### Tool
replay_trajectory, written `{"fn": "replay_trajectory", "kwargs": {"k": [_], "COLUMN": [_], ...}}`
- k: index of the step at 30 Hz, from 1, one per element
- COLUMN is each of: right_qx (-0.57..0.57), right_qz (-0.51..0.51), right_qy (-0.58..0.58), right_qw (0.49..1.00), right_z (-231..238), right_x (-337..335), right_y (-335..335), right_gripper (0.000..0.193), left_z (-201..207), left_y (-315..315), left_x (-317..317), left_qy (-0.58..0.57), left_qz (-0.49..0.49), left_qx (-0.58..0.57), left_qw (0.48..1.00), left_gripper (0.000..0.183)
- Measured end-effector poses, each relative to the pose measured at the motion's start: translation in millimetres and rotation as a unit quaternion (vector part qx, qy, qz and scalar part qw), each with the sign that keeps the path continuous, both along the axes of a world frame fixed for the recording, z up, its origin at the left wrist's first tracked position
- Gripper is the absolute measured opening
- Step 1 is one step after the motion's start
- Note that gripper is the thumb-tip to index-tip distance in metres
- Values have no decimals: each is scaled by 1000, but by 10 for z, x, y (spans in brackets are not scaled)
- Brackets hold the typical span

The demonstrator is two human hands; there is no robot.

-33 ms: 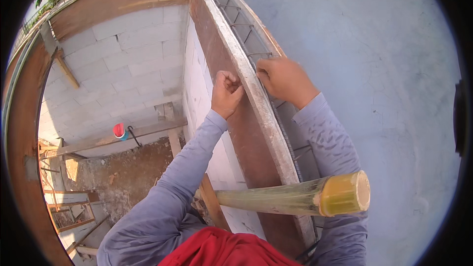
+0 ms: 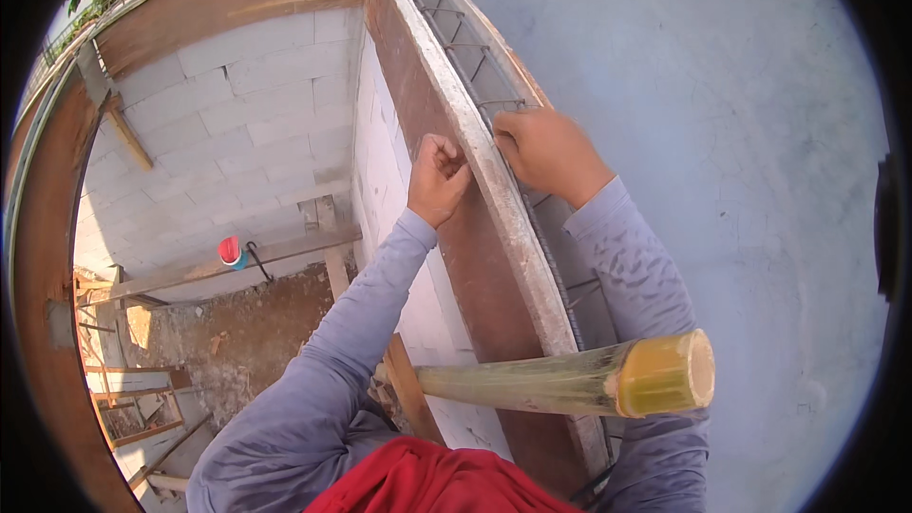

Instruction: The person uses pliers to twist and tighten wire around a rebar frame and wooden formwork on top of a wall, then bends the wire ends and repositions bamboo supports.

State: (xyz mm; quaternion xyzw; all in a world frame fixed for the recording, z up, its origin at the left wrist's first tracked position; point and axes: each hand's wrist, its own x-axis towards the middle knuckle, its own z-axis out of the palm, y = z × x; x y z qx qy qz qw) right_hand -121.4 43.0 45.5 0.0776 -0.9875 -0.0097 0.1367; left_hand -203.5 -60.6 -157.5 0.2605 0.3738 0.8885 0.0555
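My left hand (image 2: 438, 179) is against the brown face of a formwork board (image 2: 484, 294), just below its pale, rough top edge. Its thumb and fingers are curled together, and anything pinched in them is too small to make out. On the other side of that edge, my right hand (image 2: 554, 157) reaches down to the gap, fingers bent and mostly hidden behind the knuckles. What it grips cannot be seen. A reinforcing-bar cage (image 2: 458, 33) runs along the gap between this board and the opposite form board (image 2: 518, 71).
A thick bamboo pole (image 2: 532, 382) crosses the board below my hands, over my right forearm. Left of the pale block wall (image 2: 242, 123) edge lies a drop to a dirt floor (image 2: 247, 332). A plank (image 2: 294, 245) there bears a bucket (image 2: 234, 260). A grey surface (image 2: 760, 180) spreads rightward.
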Motion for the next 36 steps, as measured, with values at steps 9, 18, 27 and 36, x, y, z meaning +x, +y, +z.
{"fn": "replay_trajectory", "kwargs": {"k": [9,18,27,36], "right_qx": [-3,-49,32,47], "right_qz": [12,56,56,70], "right_qy": [82,111,50,82], "right_qw": [997,991,997,993], "right_z": [-326,-139,6,-71], "right_x": [86,55,105,71], "right_y": [97,311,324,303], "right_gripper": [11,11,9,10], "left_z": [286,288,409,106], "left_y": [-62,-220,-304,-231], "left_x": [309,112,56,-113], "left_qy": [29,168,266,303], "left_qz": [117,188,162,91], "left_qx": [-244,-345,-392,-333], "left_qw": [962,904,865,888], "left_gripper": [14,10,9,23]}}
